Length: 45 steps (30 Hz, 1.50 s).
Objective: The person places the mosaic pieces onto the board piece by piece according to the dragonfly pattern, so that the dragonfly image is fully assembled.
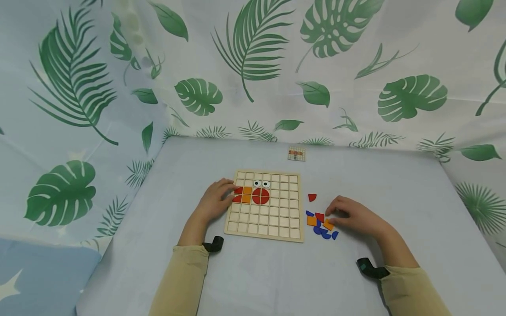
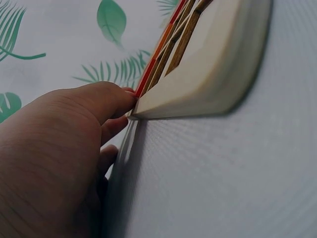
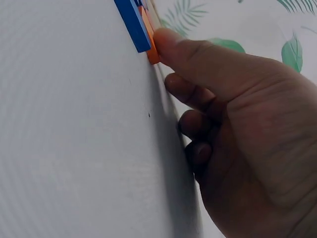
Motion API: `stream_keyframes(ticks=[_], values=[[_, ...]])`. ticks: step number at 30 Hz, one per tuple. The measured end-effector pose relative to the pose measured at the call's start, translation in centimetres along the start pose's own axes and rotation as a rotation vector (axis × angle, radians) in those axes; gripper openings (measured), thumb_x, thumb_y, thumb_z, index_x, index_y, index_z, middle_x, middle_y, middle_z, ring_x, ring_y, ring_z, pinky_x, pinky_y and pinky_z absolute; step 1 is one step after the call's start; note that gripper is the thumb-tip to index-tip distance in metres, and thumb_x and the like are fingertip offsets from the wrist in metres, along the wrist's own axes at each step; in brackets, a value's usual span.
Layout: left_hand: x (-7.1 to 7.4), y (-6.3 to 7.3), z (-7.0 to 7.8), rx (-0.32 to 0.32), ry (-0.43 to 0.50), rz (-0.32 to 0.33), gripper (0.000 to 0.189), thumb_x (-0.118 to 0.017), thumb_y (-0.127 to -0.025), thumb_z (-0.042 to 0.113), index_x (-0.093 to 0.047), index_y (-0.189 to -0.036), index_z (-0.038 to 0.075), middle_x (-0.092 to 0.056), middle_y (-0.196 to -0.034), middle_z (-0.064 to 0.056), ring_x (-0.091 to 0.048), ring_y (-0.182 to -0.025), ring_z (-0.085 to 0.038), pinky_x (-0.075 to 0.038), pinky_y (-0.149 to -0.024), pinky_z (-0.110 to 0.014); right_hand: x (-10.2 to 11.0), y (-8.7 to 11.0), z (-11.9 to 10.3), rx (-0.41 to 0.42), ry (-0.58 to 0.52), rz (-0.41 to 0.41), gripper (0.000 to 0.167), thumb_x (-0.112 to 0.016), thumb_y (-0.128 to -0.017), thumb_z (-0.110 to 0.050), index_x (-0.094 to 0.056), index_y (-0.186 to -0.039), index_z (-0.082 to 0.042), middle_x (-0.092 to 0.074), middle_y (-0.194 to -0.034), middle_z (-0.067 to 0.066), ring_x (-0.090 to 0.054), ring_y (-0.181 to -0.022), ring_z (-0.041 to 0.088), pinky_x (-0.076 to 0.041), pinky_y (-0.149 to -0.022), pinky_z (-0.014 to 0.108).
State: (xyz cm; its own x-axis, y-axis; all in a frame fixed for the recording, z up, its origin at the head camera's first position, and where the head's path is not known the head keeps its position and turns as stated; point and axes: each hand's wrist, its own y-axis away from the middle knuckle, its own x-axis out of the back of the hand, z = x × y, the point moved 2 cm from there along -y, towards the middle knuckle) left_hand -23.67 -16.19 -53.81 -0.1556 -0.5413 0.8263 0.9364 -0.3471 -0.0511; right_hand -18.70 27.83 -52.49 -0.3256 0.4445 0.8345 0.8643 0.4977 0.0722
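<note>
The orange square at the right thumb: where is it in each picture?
Head: the orange square is right of centre, at the right hand.
Left wrist: not visible.
Right wrist: the orange square is near the top, around mid-width.
Shared landmark: leaf-print cloth.

This was a small screened-off table corner, perhaps for play: leaf-print cloth (image 1: 272, 109) walled a pale table (image 1: 276, 281), with star-patterned blue cloth (image 1: 43, 267) at one side, and a wooden grid board (image 1: 262, 218) and coloured pieces (image 1: 311, 220) lay there. Whether it was inside a home could not be told.
</note>
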Motion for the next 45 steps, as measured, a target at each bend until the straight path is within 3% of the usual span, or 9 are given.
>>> stream_keyframes(ticks=[8, 13, 21, 28, 33, 45], values=[[0.01, -0.11, -0.13, 0.003, 0.001, 0.002, 0.033, -0.057, -0.1, 0.028, -0.061, -0.132, 0.02, -0.051, -0.145, -0.001, -0.036, -0.146, -0.024, -0.02, -0.127, -0.047, 0.28, 0.23, 0.05, 0.041, -0.044, -0.022, 0.028, -0.081, -0.081, -0.035, -0.067, -0.105, -0.037, -0.06, -0.111, -0.017, -0.052, -0.105, 0.005, -0.053, -0.094, 0.026], [-0.03, -0.14, -0.25, 0.01, 0.003, -0.002, 0.034, -0.056, -0.1, 0.028, -0.06, -0.132, 0.021, -0.051, -0.147, -0.001, -0.035, -0.147, -0.024, -0.02, -0.127, -0.046, 0.13, 0.03, 0.07, 0.029, -0.026, -0.04, 0.025, -0.08, -0.082, -0.037, -0.065, -0.102, -0.039, -0.058, -0.11, -0.017, -0.051, -0.106, 0.006, -0.053, -0.095, 0.028], [-0.18, -0.12, -0.35, 0.002, 0.001, 0.011, 0.033, -0.057, -0.099, 0.027, -0.061, -0.131, 0.021, -0.052, -0.145, 0.0, -0.038, -0.145, -0.023, -0.021, -0.126, -0.046, -0.2, -0.17, 0.11, 0.004, 0.004, 0.002, 0.028, -0.079, -0.081, -0.041, -0.064, -0.104, -0.035, -0.059, -0.108, -0.016, -0.053, -0.104, 0.007, -0.053, -0.096, 0.031], [-0.31, -0.11, -0.44, -0.015, 0.011, 0.03, 0.031, -0.058, -0.098, 0.027, -0.063, -0.128, 0.021, -0.054, -0.141, 0.001, -0.042, -0.141, -0.021, -0.023, -0.125, -0.046, -0.01, -0.07, -0.16, -0.005, 0.009, 0.003, 0.028, -0.081, -0.081, -0.032, -0.064, -0.103, -0.037, -0.058, -0.108, -0.018, -0.052, -0.104, 0.005, -0.054, -0.095, 0.029], [-0.37, -0.08, -0.43, -0.014, 0.013, 0.031, 0.031, -0.058, -0.098, 0.028, -0.062, -0.129, 0.021, -0.053, -0.141, 0.001, -0.042, -0.141, -0.021, -0.022, -0.126, -0.047, -0.04, 0.0, -0.08, -0.02, 0.017, 0.011, 0.027, -0.08, -0.082, -0.039, -0.062, -0.103, -0.038, -0.057, -0.108, -0.018, -0.052, -0.104, 0.005, -0.054, -0.094, 0.03], [-0.5, -0.15, -0.47, -0.012, 0.006, 0.029, 0.031, -0.058, -0.099, 0.026, -0.063, -0.129, 0.021, -0.054, -0.14, 0.001, -0.042, -0.141, -0.021, -0.022, -0.126, -0.047, -0.28, 0.09, 0.08, 0.013, 0.006, 0.028, 0.025, -0.079, -0.083, -0.031, -0.064, -0.102, -0.036, -0.059, -0.108, -0.014, -0.053, -0.104, 0.008, -0.054, -0.093, 0.029]])
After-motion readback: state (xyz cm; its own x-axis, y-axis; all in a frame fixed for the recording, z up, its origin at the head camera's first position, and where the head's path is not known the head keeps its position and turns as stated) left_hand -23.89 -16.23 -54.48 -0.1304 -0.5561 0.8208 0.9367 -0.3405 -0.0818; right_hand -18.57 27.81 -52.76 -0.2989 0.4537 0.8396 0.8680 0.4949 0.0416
